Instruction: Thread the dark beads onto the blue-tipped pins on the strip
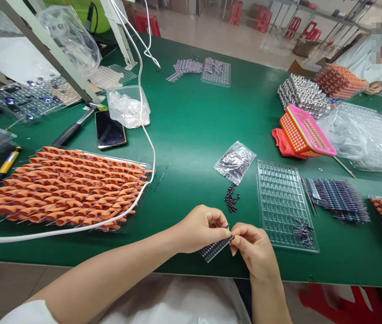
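Note:
Near the front edge of the table, my left hand (202,229) and my right hand (253,247) meet, both closed in a pinch. Between their fingertips is a small dark piece (232,237), too small to name. Just under my left fingers shows a dark strip with light cross-stripes (214,251); whether it is held or lies on the table I cannot tell. Beyond the hands is a loose cluster of small black parts (232,199), beside a clear plastic bag of dark parts (235,162). To the right lies a clear moulded tray (277,193) with several thin dark pieces (303,231) in one corner.
Orange curved parts (76,186) fill a tray at left, crossed by a white cable (148,135). A phone (110,129), hammer (72,128) and plastic tub (128,108) stand behind. Right are striped strips (338,200), tweezers (309,196) and a pink basket (307,130). Another person (356,56) sits far right.

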`<act>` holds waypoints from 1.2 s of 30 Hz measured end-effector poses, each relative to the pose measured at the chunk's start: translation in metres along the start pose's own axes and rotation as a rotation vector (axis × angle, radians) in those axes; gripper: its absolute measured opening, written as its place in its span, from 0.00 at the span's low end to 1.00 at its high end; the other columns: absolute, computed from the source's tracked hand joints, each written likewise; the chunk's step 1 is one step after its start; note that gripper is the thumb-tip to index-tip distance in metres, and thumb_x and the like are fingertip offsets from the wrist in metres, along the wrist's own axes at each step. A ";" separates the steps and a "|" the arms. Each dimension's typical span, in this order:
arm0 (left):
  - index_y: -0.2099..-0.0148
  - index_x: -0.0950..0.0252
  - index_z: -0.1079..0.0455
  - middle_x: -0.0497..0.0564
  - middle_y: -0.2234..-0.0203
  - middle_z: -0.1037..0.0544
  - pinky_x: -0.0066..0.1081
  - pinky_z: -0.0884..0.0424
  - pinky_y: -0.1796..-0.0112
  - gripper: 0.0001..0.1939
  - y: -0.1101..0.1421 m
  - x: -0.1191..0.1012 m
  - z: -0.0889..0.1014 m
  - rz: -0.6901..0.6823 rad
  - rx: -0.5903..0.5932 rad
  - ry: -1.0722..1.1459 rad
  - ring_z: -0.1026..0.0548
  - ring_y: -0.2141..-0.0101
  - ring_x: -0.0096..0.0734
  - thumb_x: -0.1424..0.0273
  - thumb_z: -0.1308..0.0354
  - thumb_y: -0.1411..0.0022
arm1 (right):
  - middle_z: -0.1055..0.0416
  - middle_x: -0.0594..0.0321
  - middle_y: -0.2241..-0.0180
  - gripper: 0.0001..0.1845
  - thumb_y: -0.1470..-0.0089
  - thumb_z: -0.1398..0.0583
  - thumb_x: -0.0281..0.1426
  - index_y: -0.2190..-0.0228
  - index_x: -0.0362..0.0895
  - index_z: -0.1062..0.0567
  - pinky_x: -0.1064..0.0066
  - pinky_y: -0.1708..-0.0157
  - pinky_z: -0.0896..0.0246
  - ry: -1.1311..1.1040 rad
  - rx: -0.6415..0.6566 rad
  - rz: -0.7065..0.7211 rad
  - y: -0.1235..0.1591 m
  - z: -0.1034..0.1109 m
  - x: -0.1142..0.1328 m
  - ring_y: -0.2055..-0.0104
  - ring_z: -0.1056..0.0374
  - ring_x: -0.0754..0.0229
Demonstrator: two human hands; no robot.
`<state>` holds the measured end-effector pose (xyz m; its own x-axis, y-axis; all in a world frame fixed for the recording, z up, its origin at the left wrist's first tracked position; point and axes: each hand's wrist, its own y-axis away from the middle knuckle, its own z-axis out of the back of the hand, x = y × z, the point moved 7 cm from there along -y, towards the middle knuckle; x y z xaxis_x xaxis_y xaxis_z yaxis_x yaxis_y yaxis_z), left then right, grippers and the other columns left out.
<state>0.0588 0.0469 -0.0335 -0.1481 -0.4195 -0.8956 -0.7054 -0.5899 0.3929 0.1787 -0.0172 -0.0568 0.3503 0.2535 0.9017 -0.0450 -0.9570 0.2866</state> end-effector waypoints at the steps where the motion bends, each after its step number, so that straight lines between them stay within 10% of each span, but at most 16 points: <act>1: 0.72 0.67 0.32 0.44 0.80 0.29 0.24 0.38 0.73 0.08 0.000 -0.001 0.000 -0.006 -0.003 -0.005 0.34 0.77 0.22 0.69 0.38 0.50 | 0.31 0.65 0.78 0.09 0.54 0.28 0.35 0.75 0.43 0.19 0.75 0.80 0.38 0.007 -0.006 -0.002 0.000 0.000 0.000 0.80 0.35 0.66; 36: 0.60 0.68 0.26 0.51 0.69 0.20 0.30 0.29 0.62 0.16 -0.002 -0.007 0.010 -0.104 -0.123 0.006 0.24 0.67 0.32 0.66 0.31 0.50 | 0.31 0.65 0.73 0.13 0.47 0.34 0.41 0.68 0.44 0.22 0.73 0.73 0.41 0.305 -0.228 0.181 0.001 0.012 0.013 0.74 0.37 0.64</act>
<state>0.0543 0.0578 -0.0298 -0.0742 -0.3554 -0.9318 -0.6269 -0.7100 0.3207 0.1948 -0.0168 -0.0486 0.0265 0.1473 0.9887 -0.2980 -0.9429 0.1485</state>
